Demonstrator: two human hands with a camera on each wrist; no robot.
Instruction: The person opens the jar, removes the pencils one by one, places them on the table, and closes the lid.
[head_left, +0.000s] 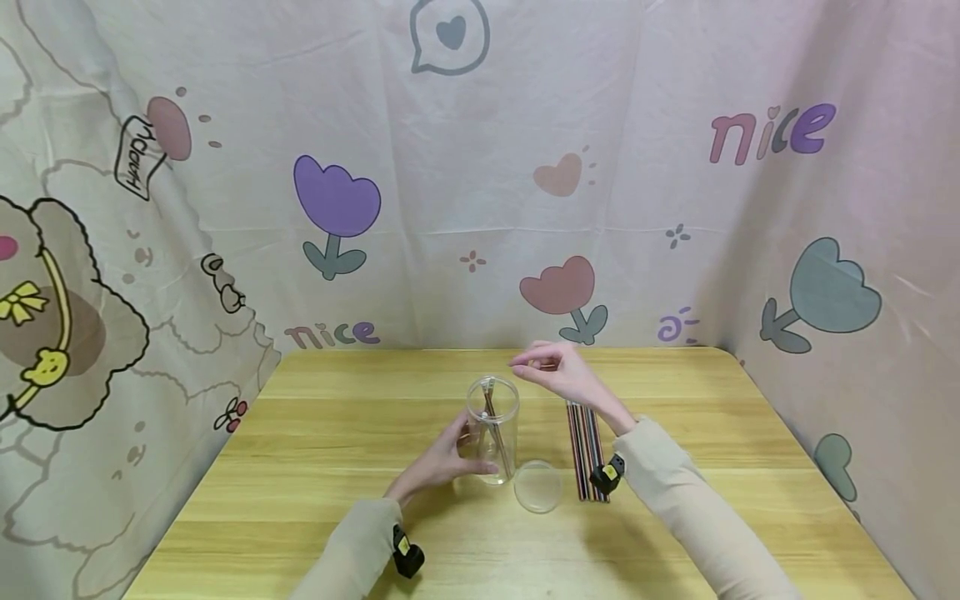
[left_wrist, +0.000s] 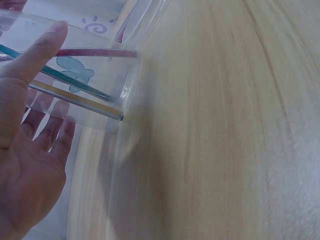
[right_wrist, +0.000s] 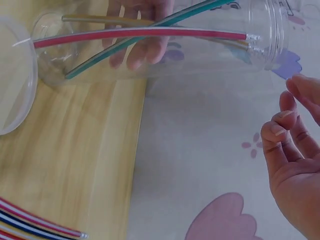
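A clear cylindrical jar (head_left: 512, 433) stands upright and uncapped on the table. My left hand (head_left: 438, 460) holds it low on its left side, thumb in front and fingers behind. Inside lean a red pencil (right_wrist: 140, 33), a green pencil (right_wrist: 104, 55) and a yellow pencil (right_wrist: 92, 19), crossing one another. Just right of the jar's mouth, my right hand (head_left: 562, 375) hovers in the air with nothing in it. Its fingers are loosely bent, the thumb close to the fingertips. More striped pencils (head_left: 585, 454) lie in a row beneath the right forearm.
A round clear lid (head_left: 537, 487) lies flat at the jar's front right, between it and the row of pencils. The wooden table (head_left: 315, 475) ends at a printed cloth backdrop (head_left: 450, 183) at the back. Wrist cameras (head_left: 607, 473) sit on both sleeves.
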